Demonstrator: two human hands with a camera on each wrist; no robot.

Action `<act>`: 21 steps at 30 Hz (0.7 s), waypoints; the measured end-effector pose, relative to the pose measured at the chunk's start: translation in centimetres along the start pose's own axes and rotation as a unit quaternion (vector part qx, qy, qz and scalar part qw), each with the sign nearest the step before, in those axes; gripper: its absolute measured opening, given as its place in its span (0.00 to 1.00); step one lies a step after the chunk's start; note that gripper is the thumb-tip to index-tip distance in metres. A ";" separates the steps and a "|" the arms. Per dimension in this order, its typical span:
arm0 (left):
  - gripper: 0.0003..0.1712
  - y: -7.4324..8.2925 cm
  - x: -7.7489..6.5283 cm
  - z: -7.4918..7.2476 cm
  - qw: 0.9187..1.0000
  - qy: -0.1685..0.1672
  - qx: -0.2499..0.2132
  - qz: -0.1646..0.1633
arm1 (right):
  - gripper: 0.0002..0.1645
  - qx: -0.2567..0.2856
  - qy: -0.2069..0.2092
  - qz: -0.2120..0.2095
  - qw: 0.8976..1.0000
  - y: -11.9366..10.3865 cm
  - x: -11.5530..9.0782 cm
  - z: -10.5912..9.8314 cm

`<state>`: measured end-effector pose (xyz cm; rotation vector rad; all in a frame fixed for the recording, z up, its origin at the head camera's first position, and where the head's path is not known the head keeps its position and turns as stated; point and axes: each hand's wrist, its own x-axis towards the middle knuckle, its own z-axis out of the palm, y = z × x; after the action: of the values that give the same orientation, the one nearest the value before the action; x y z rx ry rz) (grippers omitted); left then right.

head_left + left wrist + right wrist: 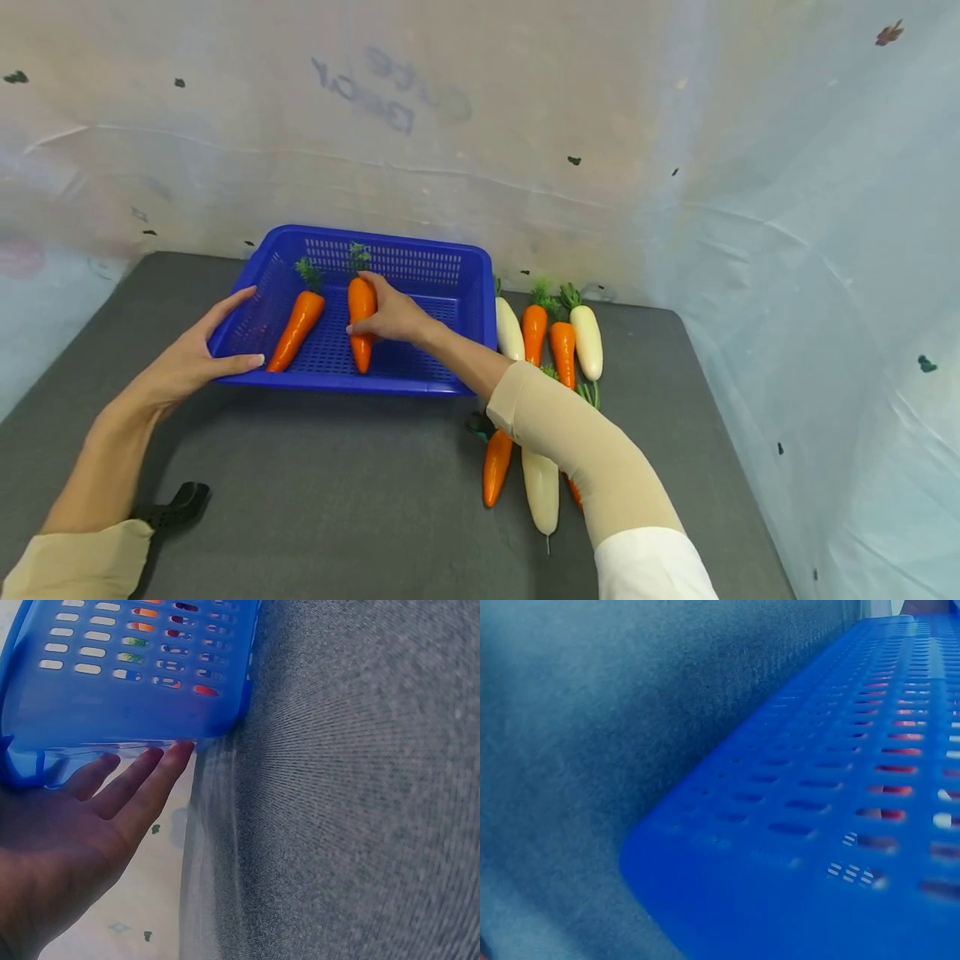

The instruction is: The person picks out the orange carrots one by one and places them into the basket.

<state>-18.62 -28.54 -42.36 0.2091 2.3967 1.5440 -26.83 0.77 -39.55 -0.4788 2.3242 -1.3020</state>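
Note:
A blue perforated plastic basket [420, 387] stands on the dark table in the head view. My left hand [191, 358] touches its left end with fingers and thumb stretched out. In the left wrist view, fingertips of the left hand [112, 817] meet the lower edge of the basket wall [112, 712]. My right hand [393, 312] holds an orange carrot [361, 296] with a green top, inside the basket. Left of it, another carrot [300, 325] lies tilted against the basket floor. The right wrist view shows only the basket's outer side [727, 900], not the hand.
Right of the basket lie several more carrots [534, 325] and white radishes [587, 342], partly hidden by my right forearm. A black strap [176, 508] is around my left wrist. A pale plastic sheet [525, 100] hangs behind the grey table [337, 492].

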 end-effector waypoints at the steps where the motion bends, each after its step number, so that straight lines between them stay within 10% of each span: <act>1: 0.54 0.0 0.0 0.0 1.000 0.001 0.002 0.000 | 0.55 -0.008 0.002 0.002 1.000 0.0 0.1 0.1; 12: 0.55 -0.5 0.2 0.2 1.000 -0.001 0.016 -0.001 | 0.56 -0.116 0.001 -0.014 0.993 0.4 1.3 1.7; 21: 0.54 -0.4 0.2 0.1 1.000 -0.002 0.005 0.006 | 0.55 -0.104 -0.020 0.012 0.994 0.6 1.6 2.4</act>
<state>-18.76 -28.53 -42.84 0.2281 2.4052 1.5365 -27.01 -1.45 -41.48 -0.5366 2.4365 -1.0334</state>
